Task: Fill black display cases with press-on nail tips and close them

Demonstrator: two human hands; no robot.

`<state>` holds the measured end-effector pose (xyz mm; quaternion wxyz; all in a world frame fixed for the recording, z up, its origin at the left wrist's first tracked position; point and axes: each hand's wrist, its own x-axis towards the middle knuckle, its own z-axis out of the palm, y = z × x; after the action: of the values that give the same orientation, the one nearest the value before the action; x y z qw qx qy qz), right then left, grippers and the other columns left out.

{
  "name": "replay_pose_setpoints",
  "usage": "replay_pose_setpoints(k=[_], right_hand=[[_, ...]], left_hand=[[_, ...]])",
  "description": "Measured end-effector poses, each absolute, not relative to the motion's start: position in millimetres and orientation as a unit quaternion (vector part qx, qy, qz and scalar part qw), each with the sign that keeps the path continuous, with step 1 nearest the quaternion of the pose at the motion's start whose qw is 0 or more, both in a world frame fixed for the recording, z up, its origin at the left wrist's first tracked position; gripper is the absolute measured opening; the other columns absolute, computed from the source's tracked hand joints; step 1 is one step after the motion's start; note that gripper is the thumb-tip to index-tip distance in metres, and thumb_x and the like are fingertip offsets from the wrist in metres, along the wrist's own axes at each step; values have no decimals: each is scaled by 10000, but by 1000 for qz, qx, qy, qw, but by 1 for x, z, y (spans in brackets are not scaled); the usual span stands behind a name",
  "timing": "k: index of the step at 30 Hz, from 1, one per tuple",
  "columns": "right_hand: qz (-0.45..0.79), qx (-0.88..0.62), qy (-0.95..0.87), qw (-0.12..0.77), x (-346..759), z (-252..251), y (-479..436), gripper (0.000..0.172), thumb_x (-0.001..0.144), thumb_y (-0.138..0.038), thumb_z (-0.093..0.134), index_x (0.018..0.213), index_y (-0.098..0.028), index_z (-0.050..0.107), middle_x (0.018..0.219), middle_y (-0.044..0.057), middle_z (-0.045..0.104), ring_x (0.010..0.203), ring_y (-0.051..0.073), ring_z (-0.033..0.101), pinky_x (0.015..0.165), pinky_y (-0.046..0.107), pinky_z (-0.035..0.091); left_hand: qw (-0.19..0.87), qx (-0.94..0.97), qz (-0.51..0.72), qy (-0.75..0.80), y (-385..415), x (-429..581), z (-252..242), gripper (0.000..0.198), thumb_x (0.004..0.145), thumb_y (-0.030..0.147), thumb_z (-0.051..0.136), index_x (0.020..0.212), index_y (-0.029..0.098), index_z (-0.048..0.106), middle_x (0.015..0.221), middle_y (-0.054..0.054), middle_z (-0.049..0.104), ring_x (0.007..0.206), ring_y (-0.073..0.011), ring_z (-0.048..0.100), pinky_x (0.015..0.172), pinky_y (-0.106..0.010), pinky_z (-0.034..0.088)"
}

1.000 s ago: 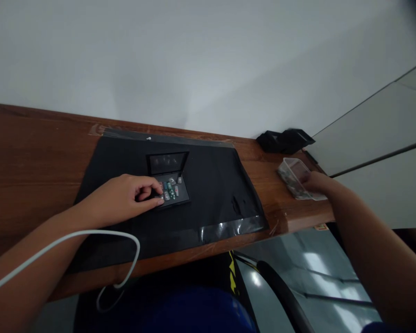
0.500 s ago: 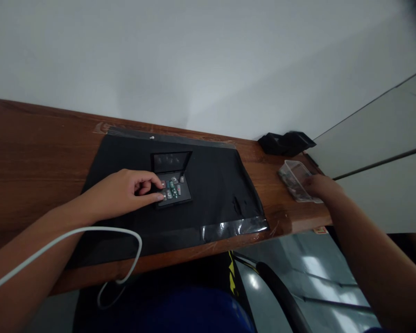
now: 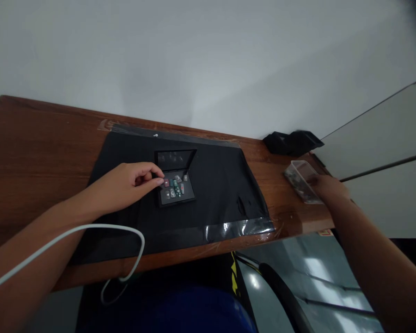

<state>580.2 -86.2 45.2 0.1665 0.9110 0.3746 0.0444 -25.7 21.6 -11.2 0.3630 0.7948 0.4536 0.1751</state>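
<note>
White cable: loops across the left forearm and over the near edge of the brown wooden table
Left hand: fingers curled, thumb and forefinger tips pressed together at the left rim of the small black hinged case
Case: open on the black plastic mat, lid upright, coloured nail tips inside
Right hand: against the clear plastic tub at the table's right end; I cannot tell how its fingers are set

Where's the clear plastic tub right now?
Head view: the clear plastic tub sits far right on the desk, off the black mat, in front of the black holder, with the right hand against it.
</note>
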Motion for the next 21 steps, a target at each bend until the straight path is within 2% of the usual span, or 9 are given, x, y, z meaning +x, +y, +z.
replay_pose_setpoints(k=[5,9,15,18,21], right_hand=[[0,913,366,179,581,45,-86,409,1008,-351,674,1331,-205,879,1393,260,816,1274,442,816,975,476,658],[-5,913,366,182,583,46,-84,432,1021,-336,644,1351,-176,873,1382,286,812,1240,441,826,922,461,655],[-4,903,385,190,588,49,-85,390,998,-294,654,1304,-207,880,1426,225,812,1255,392,812,908,393,616],[-1,901,389,190,590,55,-87,374,1021,-330,639,1288,-202,869,1418,227,813,1246,397,801,892,408,599],[-4,898,396,190,593,60,-90,343,1063,-405,621,1180,-188,858,1275,230,843,1163,383,808,850,400,583]], left_hand=[[361,803,147,451,25,-29,-13,595,977,722,588,1235,249,842,689,-4,704,608,-194,622,577,-300,427],[365,806,140,444,26,-29,-13,574,967,715,618,1215,252,849,705,-6,701,605,-188,608,570,-298,422],[378,809,125,433,25,-30,-10,575,984,746,622,1191,267,862,714,-12,724,621,-194,634,576,-292,440],[369,813,131,431,25,-31,-9,601,1027,759,561,1203,279,875,845,-43,819,704,-221,695,620,-306,471],[359,816,141,430,25,-32,-8,613,1065,737,498,1205,286,889,1100,-75,889,896,-269,767,745,-336,537]])
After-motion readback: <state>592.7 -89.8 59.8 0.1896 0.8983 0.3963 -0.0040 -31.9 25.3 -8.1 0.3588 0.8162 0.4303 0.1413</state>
